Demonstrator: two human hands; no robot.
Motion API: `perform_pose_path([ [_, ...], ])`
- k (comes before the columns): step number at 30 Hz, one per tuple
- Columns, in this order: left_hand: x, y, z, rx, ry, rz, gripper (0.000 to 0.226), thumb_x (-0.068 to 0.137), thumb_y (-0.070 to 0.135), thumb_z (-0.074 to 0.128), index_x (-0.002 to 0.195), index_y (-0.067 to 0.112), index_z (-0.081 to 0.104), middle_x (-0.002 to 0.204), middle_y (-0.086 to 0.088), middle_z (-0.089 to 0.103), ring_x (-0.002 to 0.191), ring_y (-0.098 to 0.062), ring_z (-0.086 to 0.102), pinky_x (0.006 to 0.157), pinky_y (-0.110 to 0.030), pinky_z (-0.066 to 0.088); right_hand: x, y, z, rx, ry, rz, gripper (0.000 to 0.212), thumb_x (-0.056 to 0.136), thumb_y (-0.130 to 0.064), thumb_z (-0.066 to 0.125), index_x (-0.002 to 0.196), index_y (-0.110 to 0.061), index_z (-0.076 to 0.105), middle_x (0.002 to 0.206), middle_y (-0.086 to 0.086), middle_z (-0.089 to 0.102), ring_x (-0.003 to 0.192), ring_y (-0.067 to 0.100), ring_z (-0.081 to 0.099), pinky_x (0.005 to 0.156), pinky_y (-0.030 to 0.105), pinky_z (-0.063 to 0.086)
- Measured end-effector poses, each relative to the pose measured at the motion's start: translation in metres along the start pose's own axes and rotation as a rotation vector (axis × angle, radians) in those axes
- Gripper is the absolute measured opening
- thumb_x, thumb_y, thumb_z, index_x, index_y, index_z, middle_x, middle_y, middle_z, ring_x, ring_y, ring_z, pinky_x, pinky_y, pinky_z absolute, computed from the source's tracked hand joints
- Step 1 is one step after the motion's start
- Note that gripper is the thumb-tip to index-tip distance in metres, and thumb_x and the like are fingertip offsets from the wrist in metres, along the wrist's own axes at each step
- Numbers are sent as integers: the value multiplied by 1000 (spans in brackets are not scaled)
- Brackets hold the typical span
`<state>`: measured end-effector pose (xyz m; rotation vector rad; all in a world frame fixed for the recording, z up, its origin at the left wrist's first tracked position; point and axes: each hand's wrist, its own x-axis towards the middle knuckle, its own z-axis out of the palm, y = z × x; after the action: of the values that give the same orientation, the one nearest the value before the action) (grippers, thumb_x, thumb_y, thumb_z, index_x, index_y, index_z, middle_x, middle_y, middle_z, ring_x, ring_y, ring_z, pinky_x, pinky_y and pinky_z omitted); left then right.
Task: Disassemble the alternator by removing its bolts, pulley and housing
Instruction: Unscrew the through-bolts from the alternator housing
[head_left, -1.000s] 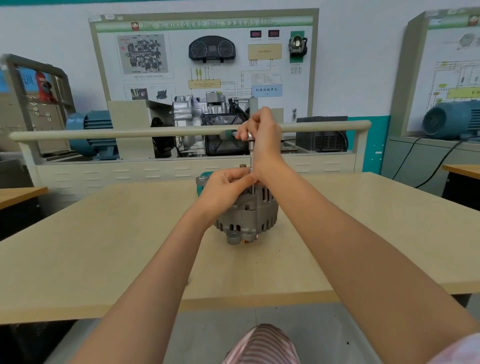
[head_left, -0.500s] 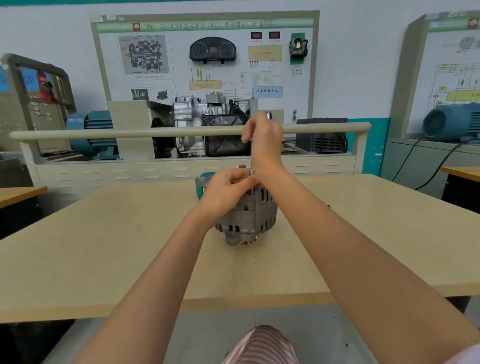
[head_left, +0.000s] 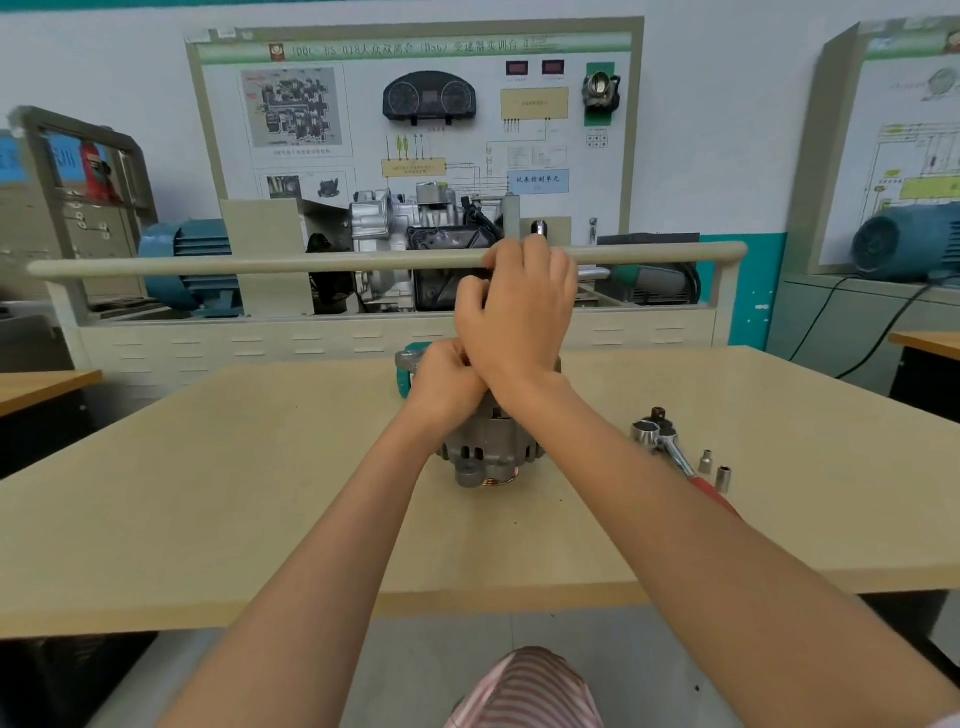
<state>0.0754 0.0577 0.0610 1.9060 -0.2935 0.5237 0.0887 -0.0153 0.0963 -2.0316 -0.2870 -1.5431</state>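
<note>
- Alternator (head_left: 491, 447): stands near the middle of the tabletop (head_left: 208, 493), its shaft axis upright; the copper-coloured end faces down onto the tabletop and the upper end is hidden under both hands. A teal part shows at its upper left edge.
- Left hand (head_left: 447, 382): fingers curled at the top of the alternator; whether they steady the housing or pinch the tool's shank cannot be told, since the right wrist covers the spot.
- Right hand (head_left: 519, 312): clenched above the left hand, seemingly round the handle of an upright tool; only a small metal tip (head_left: 538, 227) shows above the knuckles, and the tool itself is otherwise hidden.
- Step in hand, as a judgement: a fastener on the alternator's upper face is being loosened, with the tool held along the vertical axis. The housing looks whole, so the task appears to be at an early stage; the pulley cannot be made out.
- Next move, as a judgement: it calls for keeping the tool in line with the fastener while turning, with the left hand holding the body against rotation, because the alternator is not clamped and rests on a narrow end.
- Ratchet wrench (head_left: 670, 447): lies on the tabletop to the right of the alternator, red handle toward the viewer, with two small sockets (head_left: 714, 470) just beside it.
</note>
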Motion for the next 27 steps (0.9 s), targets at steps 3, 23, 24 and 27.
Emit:
perform_pose_path([
  [3, -3, 3, 0, -23, -33, 45, 47, 87, -2, 52, 50, 26, 54, 40, 15, 54, 42, 6, 50, 43, -7, 35, 9, -2, -1, 322, -25, 117, 22, 82, -23, 44, 69, -9, 55, 73, 0, 51, 78, 19, 44, 82, 34, 36],
  [23, -1, 0, -6, -16, -59, -6, 36, 85, -11, 42, 58, 13, 46, 33, 13, 44, 33, 4, 41, 36, -7, 28, 2, -3, 7, -112, -3, -57, 28, 84, -27, 45, 84, -6, 63, 87, 7, 57, 87, 25, 47, 88, 32, 29],
  [24, -2, 0, -5, -20, -60, -10, 37, 85, -10, 42, 57, 13, 46, 33, 14, 45, 33, 4, 41, 36, -7, 29, 3, -4, 6, -60, -10, -40, 26, 84, -26, 44, 80, -7, 61, 84, 6, 56, 86, 24, 46, 88, 32, 28],
  [27, -2, 2, -4, -47, -73, 6, 37, 88, -1, 51, 59, 22, 56, 44, 16, 57, 43, 6, 53, 42, -7, 36, 11, -6, 3, 342, -49, 58, 33, 83, -25, 40, 51, -17, 39, 57, -7, 40, 67, 18, 41, 73, 30, 32],
])
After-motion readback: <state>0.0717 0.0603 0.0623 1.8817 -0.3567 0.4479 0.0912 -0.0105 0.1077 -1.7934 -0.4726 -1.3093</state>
